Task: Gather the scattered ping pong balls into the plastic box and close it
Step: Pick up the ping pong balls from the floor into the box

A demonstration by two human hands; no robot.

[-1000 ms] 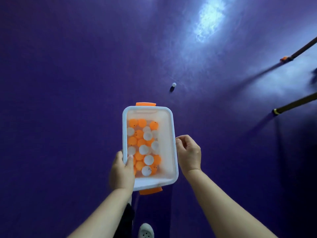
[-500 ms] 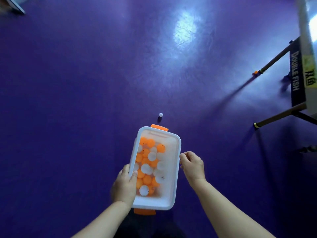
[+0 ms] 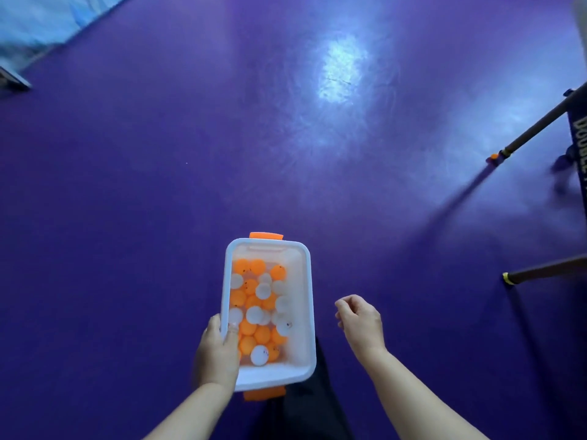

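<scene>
One plastic box, white and translucent, top uncovered, held in the air above the floor in front of me, low and centre in the view. Contents: many ping pong balls, orange and white mixed, piled across the bottom, several with small dark marks. Fittings: a far latch and a near latch, both orange, one at each short end.

My left hand grips the box's left rim towards the near corner, thumb hooked over the edge to the inside, fingers on the outer side. My right hand hangs to the right of the box, apart from it, fingers loosely curled toward the palm, holding nothing.

Below the box: my dark trouser leg. All round: purple floor, with one pale patch of reflected light far ahead. Right edge: two slanted dark legs with their feet on the floor, beside a dark panel with blurred white lettering.
</scene>
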